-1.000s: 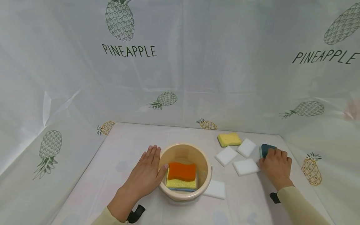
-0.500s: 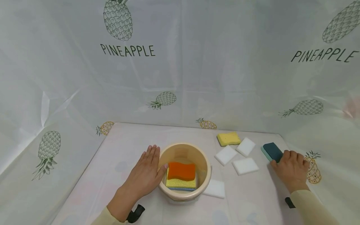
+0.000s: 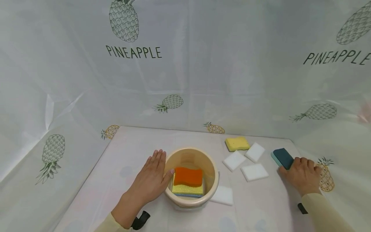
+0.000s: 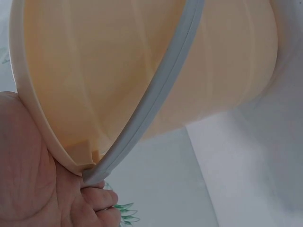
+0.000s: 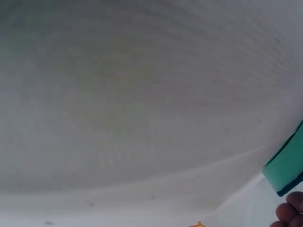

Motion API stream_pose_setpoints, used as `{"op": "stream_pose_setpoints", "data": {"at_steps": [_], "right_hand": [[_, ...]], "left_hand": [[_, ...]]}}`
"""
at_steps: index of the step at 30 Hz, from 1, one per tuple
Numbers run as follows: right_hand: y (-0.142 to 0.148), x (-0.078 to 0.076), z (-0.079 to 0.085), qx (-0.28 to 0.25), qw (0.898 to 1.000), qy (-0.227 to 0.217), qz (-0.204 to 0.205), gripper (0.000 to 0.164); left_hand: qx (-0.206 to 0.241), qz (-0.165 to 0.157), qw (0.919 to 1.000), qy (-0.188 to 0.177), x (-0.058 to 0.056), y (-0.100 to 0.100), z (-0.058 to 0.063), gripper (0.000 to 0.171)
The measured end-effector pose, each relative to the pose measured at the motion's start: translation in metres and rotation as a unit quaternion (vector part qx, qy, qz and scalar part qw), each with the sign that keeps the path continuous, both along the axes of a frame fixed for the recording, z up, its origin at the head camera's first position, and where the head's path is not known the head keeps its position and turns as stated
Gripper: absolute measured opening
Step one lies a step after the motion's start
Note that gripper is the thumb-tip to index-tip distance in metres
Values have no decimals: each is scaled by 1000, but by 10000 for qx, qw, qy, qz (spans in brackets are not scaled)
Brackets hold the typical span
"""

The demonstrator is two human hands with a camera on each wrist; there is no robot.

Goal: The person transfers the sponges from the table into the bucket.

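My left hand [image 3: 149, 180] lies with straight fingers against the left side of a peach plastic bucket [image 3: 213, 177], its thumb over the rim. In the left wrist view, the palm [image 4: 23, 161] touches the rim beside the grey handle [image 4: 151, 99]. Inside the bucket, a wavy orange sponge [image 3: 188, 176] lies on a yellow sponge [image 3: 186, 189] with a blue underside. At the right, my right hand [image 3: 302, 175] has curled fingers at the near end of a dark blue and green sponge [image 3: 283, 158], pinching it. The right wrist view shows only part of this sponge [image 5: 286, 163].
Three white sponge blocks [image 3: 254, 172] lie between the bucket and my right hand, and another white block [image 3: 222, 195] is beside the bucket. A yellow sponge [image 3: 237, 143] lies farther back. A pineapple-printed sheet [image 3: 232, 64] stands behind the table [image 3: 139, 138].
My right hand has moved right and toward me, onto the blue-green sponge's near end. That sponge has turned and shifted slightly right. The left hand and bucket stay still.
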State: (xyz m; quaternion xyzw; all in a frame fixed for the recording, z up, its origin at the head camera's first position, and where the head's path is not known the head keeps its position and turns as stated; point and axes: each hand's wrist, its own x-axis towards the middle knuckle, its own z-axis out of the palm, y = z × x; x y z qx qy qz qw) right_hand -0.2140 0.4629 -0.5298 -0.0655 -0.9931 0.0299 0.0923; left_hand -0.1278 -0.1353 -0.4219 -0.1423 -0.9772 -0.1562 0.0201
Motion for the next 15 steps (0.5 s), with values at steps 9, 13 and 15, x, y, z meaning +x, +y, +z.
{"op": "stream_pose_setpoints", "data": {"at_steps": [9, 13, 15], "right_hand": [[4, 2, 3, -77, 9990, -429, -74, 87], [3, 0, 2, -76, 9997, -243, -67, 87], [2, -3, 2, -89, 10000, 18, -33, 84]], "left_hand": [[51, -43, 10000, -23, 1, 1, 1, 78], [18, -29, 10000, 5, 1, 1, 2, 78], [8, -20, 10000, 19, 1, 1, 2, 78]]}}
